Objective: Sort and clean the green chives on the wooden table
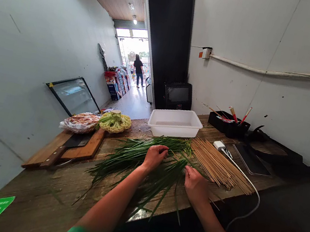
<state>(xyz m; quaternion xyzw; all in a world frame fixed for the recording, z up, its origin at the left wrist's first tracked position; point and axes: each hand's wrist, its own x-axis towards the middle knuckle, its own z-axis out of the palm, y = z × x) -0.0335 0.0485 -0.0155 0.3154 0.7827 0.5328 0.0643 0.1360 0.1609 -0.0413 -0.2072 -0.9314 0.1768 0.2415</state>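
Over the wooden table, my right hand (196, 185) is closed on the gathered end of a small bunch of garlic chives (166, 180), whose loose leaves fan toward the table's front edge. My left hand (155, 157) is closed in a pinch just left of that bunch; what lies between its fingertips is too small to make out. A larger pile of garlic chives (125, 150) spreads behind and to the left of my left hand. Right of the hands lie many thin bamboo skewers (218, 163), side by side. A thin stick end shows below my right hand.
Behind the chives stands a white plastic tub (174, 130). A cauliflower (115, 122), a plastic-wrapped bundle (80, 122) and a cleaver (78, 141) on a cutting board (88, 151) are at left. A phone (250, 160), charger (219, 145) with cable and black box (227, 124) are at right.
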